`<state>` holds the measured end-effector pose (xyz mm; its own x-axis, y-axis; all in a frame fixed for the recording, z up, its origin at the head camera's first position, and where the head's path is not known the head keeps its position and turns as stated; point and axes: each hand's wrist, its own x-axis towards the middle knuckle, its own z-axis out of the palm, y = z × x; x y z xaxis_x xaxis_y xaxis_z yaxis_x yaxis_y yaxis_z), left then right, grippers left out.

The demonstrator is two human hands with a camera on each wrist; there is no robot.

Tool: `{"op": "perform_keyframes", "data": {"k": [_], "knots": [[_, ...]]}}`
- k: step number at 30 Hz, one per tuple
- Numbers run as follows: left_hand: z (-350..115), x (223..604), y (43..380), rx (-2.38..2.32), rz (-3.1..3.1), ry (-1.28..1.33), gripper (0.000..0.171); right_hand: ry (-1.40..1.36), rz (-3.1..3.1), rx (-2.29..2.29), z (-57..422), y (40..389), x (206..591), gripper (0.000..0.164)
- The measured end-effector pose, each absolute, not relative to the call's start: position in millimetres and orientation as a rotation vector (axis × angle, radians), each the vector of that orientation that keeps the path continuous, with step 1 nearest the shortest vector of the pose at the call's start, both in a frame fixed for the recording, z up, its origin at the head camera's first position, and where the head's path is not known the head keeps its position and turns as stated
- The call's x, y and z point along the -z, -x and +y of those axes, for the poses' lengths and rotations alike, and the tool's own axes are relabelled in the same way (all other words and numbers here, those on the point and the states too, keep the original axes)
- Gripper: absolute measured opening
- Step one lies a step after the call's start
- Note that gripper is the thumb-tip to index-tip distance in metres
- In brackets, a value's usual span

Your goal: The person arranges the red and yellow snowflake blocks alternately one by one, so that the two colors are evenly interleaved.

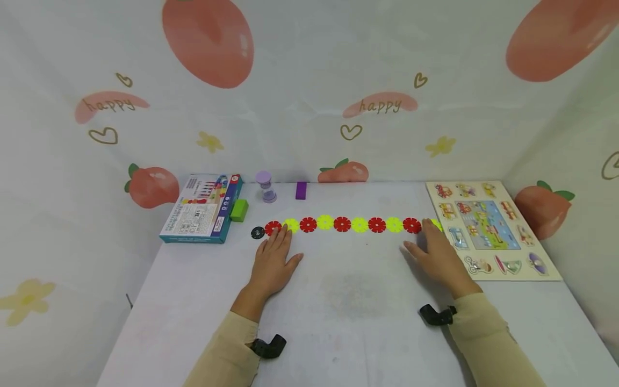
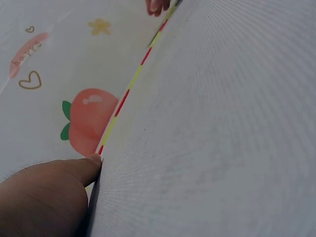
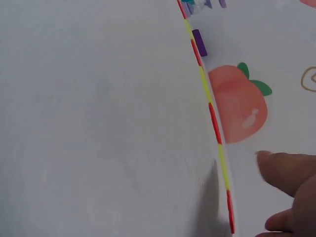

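A row of red and yellow notched plastic discs (image 1: pixel 342 224), alternating in colour, lies across the table, with a small black disc (image 1: pixel 258 233) at its left end. My left hand (image 1: pixel 273 263) lies palm down, its straight fingertips on the red and yellow discs next to the black one. At the other end, my right hand (image 1: pixel 440 258) reaches over the last yellow disc (image 1: pixel 437 224) and partly hides it. Its index finger points forward beside the last red disc (image 1: pixel 412 225), and the thumb (image 3: pixel 276 170) stands out to the side. Neither hand grips anything.
At the back left lies a boxed set (image 1: pixel 195 209) with a green block (image 1: pixel 239 210) against it. A purple sand timer (image 1: pixel 266 187) and a purple block (image 1: pixel 301 190) stand behind the row. A wooden picture puzzle board (image 1: pixel 493 231) lies on the right, partly beneath the right hand.
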<state>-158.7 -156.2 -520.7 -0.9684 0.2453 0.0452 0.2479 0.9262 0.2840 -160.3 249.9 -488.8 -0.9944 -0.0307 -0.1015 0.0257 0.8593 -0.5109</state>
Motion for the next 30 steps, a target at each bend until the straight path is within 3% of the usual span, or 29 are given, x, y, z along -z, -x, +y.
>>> {"op": "perform_keyframes", "data": {"k": [14, 30], "knots": [[-161.3, 526.3, 173.7, 0.481, -3.070, 0.395, 0.077, 0.037, 2.916, 0.944, 255.4, 171.8, 492.0, 0.090], [-162.1, 527.9, 179.7, 0.457, -3.090, 0.383, 0.078, 0.013, 2.838, 0.943, 253.0, 180.8, 494.5, 0.096]]}}
